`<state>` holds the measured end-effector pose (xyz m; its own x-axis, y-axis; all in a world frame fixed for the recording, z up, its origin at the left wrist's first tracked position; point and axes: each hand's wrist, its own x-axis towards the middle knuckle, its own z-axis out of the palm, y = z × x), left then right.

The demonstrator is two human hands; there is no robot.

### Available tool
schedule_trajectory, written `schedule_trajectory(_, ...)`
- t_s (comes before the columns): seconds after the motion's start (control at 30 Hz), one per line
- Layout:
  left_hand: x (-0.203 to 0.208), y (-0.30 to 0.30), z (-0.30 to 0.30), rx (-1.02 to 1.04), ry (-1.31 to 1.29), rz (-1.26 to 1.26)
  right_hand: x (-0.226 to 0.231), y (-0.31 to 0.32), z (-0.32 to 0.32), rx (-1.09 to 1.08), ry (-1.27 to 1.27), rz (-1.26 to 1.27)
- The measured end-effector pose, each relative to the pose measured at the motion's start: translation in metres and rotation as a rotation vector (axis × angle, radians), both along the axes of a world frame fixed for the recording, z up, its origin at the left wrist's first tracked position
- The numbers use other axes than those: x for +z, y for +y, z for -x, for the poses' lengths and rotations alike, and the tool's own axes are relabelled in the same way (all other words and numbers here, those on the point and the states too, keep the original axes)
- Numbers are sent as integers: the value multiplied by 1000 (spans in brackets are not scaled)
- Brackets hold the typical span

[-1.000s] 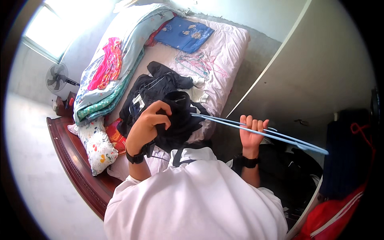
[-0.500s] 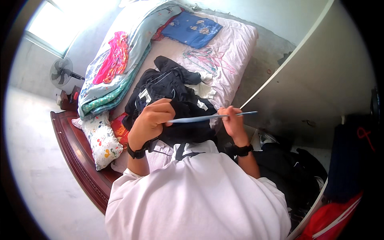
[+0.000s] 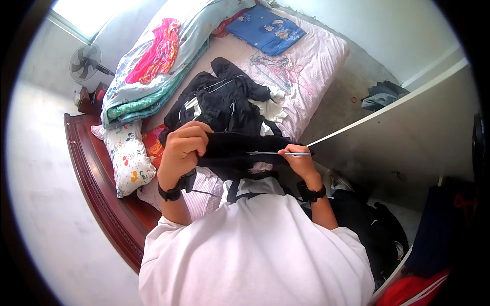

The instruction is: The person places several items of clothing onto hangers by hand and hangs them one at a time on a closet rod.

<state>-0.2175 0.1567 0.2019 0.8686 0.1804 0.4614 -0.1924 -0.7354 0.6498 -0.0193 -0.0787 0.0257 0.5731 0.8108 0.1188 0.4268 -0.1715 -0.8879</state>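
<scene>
My left hand [image 3: 185, 145] is closed on the edge of a black garment [image 3: 224, 144], stretched sideways in front of my chest. My right hand [image 3: 300, 162] pinches a thin, light-blue clothes hanger [image 3: 268, 153], seen almost edge-on. The hanger's left part lies against the black cloth, and its far end cannot be made out there. Whether my right fingers also grip cloth is hidden. Just beyond my hands, a pile of black clothes [image 3: 214, 102] with white pieces rests on the bed [image 3: 326, 56].
Several pink and green hangers [image 3: 278, 71] lie on the bed near a folded blue cloth [image 3: 265, 29]. A rolled quilt [image 3: 148, 92] and a patterned pillow [image 3: 127, 163] line its left side. To my right stands a pale panel [image 3: 398, 132], with dark clothes [image 3: 367, 229] heaped beside it.
The hanger has shifted away from my left hand and now shows across the black cloth. My left hand has moved slightly left, and the garment is spread wider between my hands.
</scene>
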Motion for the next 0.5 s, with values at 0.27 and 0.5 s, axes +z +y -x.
schedule_trajectory(0.27,-21,4,-3,229,52,-350,53,-14,-2,-25,-40,153)
schedule_trajectory(0.5,-61,19,-4,579,-28,-163,61,-62,-16,-157,57,92)
